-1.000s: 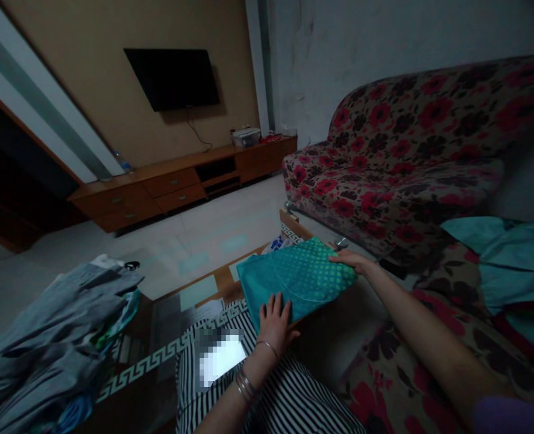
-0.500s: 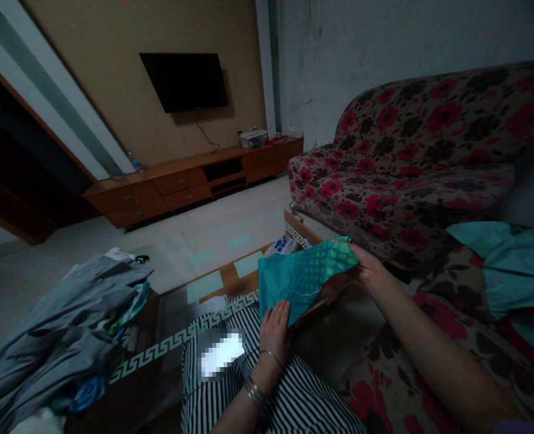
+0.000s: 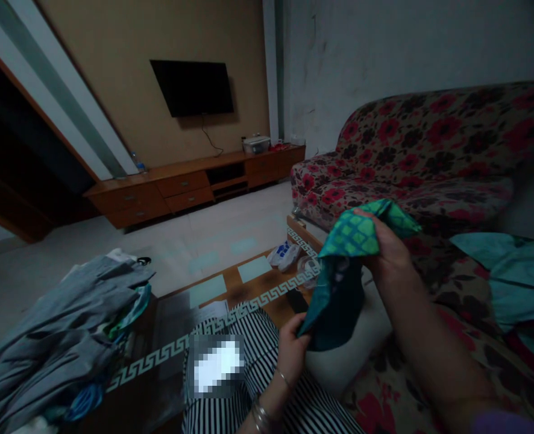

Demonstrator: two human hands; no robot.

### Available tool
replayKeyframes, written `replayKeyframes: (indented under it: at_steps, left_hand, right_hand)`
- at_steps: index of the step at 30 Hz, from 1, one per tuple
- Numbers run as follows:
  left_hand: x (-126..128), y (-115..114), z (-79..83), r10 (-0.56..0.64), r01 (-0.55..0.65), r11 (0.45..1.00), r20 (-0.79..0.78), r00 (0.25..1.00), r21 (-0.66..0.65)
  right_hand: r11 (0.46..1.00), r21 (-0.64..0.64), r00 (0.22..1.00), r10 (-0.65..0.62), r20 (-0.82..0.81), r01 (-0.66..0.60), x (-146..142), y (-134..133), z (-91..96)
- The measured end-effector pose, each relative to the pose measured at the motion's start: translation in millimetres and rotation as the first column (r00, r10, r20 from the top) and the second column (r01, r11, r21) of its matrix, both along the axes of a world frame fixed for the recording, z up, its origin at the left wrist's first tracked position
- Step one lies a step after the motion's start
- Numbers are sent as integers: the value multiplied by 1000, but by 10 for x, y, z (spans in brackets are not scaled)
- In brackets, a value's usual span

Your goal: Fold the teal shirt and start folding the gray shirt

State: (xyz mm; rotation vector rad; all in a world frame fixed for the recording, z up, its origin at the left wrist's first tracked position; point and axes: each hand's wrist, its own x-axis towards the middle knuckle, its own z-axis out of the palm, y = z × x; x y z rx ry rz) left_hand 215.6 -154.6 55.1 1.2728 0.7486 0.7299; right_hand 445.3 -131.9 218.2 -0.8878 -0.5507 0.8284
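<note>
A folded teal cloth (image 3: 339, 283) with a green scale pattern hangs in the air in front of me. My right hand (image 3: 387, 253) grips its upper patterned end, fingers closed round the fabric. My left hand (image 3: 292, 352) pinches its lower corner just above my lap. Bangles circle my left wrist. My legs in black-and-white striped fabric (image 3: 258, 386) sit below, with a bright blurred rectangle (image 3: 216, 366) lying on them.
A low wooden table (image 3: 231, 289) with a key-pattern border stands ahead, a small plastic bag (image 3: 284, 254) on it. A grey clothes pile (image 3: 54, 331) lies left. A floral sofa (image 3: 430, 157) is at right, teal fabric (image 3: 506, 271) on it. TV cabinet (image 3: 194, 181) at the far wall.
The teal cloth has been lifted off the table edge. My right hand raised its upper end up and to the right; my left hand went from lying flat on it to pinching its lower corner.
</note>
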Motion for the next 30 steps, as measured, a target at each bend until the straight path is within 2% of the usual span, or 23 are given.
replayKeyframes:
  at_steps: [2, 3, 5, 6, 8, 10, 13, 17, 19, 21, 23, 24, 27, 30]
  left_hand:
    - [17, 99, -61, 27, -14, 980, 63, 998, -197]
    - [18, 157, -107, 54, -26, 953, 84, 995, -303]
    - [4, 270, -199, 139, -73, 867, 97, 986, -493]
    - [-9, 317, -236, 185, -102, 820, 93, 978, -564]
    - [-44, 387, -289, 245, -128, 744, 90, 965, -656]
    - [-82, 422, -320, 251, -109, 706, 103, 962, -700]
    - [-125, 433, -345, 237, -62, 684, 141, 961, -727]
    - [-151, 426, -342, 244, -51, 665, 152, 958, -745]
    - [-163, 417, -330, 251, -59, 659, 145, 957, -750]
    - [-179, 399, -318, 245, -70, 668, 130, 961, -741]
    - [-201, 374, -311, 227, -78, 687, 111, 968, -722]
    - [-213, 361, -309, 217, -79, 697, 104, 970, -713]
    - [-241, 328, -303, 202, -81, 709, 93, 975, -700]
    - [-246, 314, -291, 211, -98, 701, 74, 975, -706]
  right_hand:
    - [1000, -12, 998, 13, -57, -14, -53, 505, -41]
    - [998, -53, 999, 27, -38, -29, -81, 781, -99]
    - [967, -242, 993, 96, 71, -76, -132, 1291, -293]
    - [924, -370, 978, 158, 139, -97, -153, 1495, -424]
    - [839, -538, 943, 242, 227, -86, -174, 1753, -727]
    - [801, -598, 922, 259, 288, -38, -150, 1804, -1040]
    - [779, -622, 883, 231, 409, 84, -6, 1595, -1438]
    - [745, -602, 782, 182, 596, 286, 268, 1034, -1806]
    - [711, -571, 663, 197, 722, 410, 359, 699, -1975]
    - [654, -525, 470, 281, 837, 544, 399, 372, -2150]
    - [599, -472, 294, 376, 879, 646, 402, 97, -2310]
    - [578, -461, 256, 402, 879, 674, 397, -11, -2374]
    - [541, -464, 258, 414, 873, 702, 393, -190, -2476]
    - [536, -515, 352, 382, 854, 669, 440, -202, -2477]
